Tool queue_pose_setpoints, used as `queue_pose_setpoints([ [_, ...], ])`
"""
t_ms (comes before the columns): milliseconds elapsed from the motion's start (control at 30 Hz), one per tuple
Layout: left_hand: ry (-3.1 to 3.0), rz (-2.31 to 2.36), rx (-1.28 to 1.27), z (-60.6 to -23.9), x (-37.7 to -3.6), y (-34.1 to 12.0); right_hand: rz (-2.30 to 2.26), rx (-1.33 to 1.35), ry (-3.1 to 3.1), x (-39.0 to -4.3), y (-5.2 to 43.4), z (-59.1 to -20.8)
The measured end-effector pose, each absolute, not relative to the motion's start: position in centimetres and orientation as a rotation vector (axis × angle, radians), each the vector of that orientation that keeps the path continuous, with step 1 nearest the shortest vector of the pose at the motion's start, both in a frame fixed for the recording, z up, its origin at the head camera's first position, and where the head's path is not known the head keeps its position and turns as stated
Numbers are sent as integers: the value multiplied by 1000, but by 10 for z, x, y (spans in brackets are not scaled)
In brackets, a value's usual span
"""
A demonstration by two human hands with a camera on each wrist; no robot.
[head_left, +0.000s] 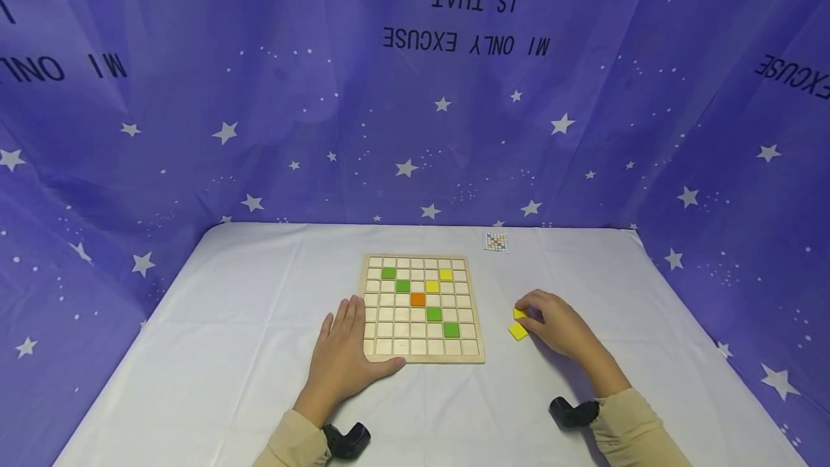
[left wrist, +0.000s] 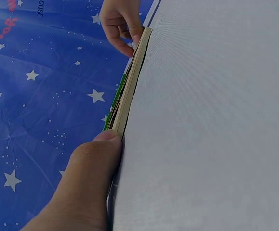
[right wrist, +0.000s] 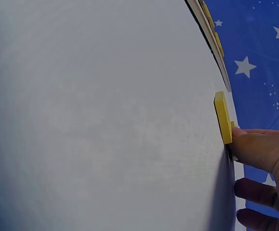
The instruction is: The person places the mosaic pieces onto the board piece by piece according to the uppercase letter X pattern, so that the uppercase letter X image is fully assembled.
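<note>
A wooden grid board [head_left: 385, 346] lies flat on the table, with several green tiles [head_left: 434, 314], two yellow tiles [head_left: 432, 286] and an orange tile [head_left: 418, 299] set in its squares. My left hand [head_left: 344, 355] rests at the board's near left corner, fingers straight along the left edge and thumb against the near edge. Right of the board, my right hand [head_left: 551, 323] pinches a loose yellow tile [head_left: 519, 313] between thumb and forefinger, partly hidden by them. Another loose yellow tile [head_left: 518, 332] lies just nearer; in the right wrist view this tile [right wrist: 222, 118] stands before the thumb.
A small card [head_left: 496, 241] printed with a coloured grid lies near the table's far edge. White cloth [head_left: 214, 352] covers the table. Behind and at both sides hangs a blue-purple star-patterned curtain [head_left: 363, 107].
</note>
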State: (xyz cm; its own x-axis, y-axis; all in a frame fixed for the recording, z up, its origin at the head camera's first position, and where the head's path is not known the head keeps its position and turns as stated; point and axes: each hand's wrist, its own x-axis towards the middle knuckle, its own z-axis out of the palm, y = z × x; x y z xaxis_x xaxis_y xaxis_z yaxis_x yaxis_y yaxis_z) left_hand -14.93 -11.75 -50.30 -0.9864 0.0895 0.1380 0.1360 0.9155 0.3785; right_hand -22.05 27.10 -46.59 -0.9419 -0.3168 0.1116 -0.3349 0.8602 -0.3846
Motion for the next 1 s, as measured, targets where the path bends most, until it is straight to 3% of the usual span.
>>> queue_pose_setpoints([
  [500, -2950, -602, -175, -503, -149, -118, 750, 495, -2951, -224, 250, -465],
  [1000, -2982, -614, -163, -502, -149, -117, 828, 710, -2924, -211, 154, -455],
])
